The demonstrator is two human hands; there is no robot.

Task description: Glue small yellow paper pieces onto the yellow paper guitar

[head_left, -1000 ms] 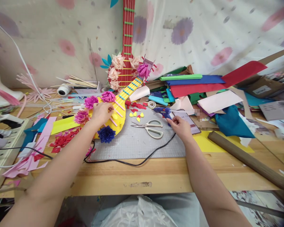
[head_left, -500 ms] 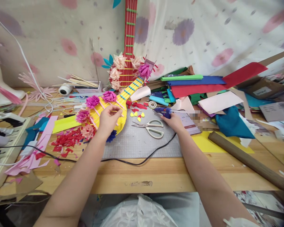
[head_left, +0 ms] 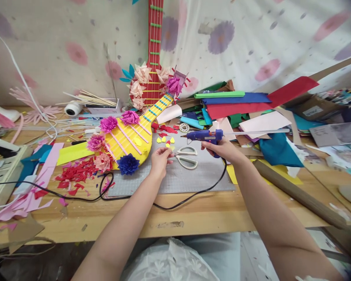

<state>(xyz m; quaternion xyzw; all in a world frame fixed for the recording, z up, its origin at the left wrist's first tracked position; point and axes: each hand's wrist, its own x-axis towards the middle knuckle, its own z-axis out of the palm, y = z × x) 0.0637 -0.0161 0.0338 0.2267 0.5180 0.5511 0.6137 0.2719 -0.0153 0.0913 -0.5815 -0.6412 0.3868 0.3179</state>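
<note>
My right hand (head_left: 222,149) grips a blue hot glue gun (head_left: 203,135), lifted off the mat with its nozzle pointing left and a clear glue stick sticking out to the right. My left hand (head_left: 160,159) is over the grey cutting mat (head_left: 190,177), fingers pinched at small yellow and red paper petals (head_left: 165,140) beside white-handled scissors (head_left: 186,157). Left of it lies a yellow paper guitar (head_left: 130,140) trimmed with pink, magenta and dark blue paper flowers.
A red paper guitar (head_left: 152,50) leans on the flowered cloth wall. Coloured paper sheets (head_left: 251,107) pile at the back right, a brown cardboard tube (head_left: 298,193) lies front right. Red scraps (head_left: 76,173) and a power strip (head_left: 2,171) sit left. The gun's black cord (head_left: 163,203) loops along the table's front.
My right hand has picked the glue gun up from the mat. My left hand has left the yellow guitar's body and moved right to the small petals by the scissors.
</note>
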